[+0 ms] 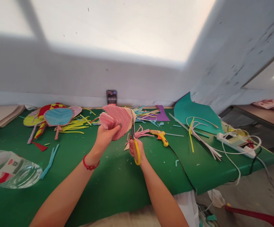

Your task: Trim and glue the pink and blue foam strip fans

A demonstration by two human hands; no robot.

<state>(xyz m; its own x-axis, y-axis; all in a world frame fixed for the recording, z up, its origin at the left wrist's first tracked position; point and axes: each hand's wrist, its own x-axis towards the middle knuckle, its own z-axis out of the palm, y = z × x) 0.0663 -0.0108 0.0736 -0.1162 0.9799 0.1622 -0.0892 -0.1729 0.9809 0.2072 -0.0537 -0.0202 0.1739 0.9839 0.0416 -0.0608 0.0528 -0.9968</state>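
Observation:
My left hand (107,136) grips a pink striped craft piece (121,121), layered in chevron lines, with its thumb across the front. Yellow-handled scissors (137,153) are in my right hand (137,148), their blades pointing up along the right edge of the pink piece. Whether the blades are parted cannot be made out. Just right of the scissors lie loose pink strips (143,132). A yellow glue gun (160,136) rests on the green table (118,176) beyond them, a glue stick behind it.
Finished shapes, one with a blue oval (58,116), lie at the left beside yellow strips (74,125). A clear plastic bottle (25,171) lies front left. Teal sheet (196,113), white strips and a power strip (236,145) with cables occupy the right. A phone-like object (111,97) leans on the wall.

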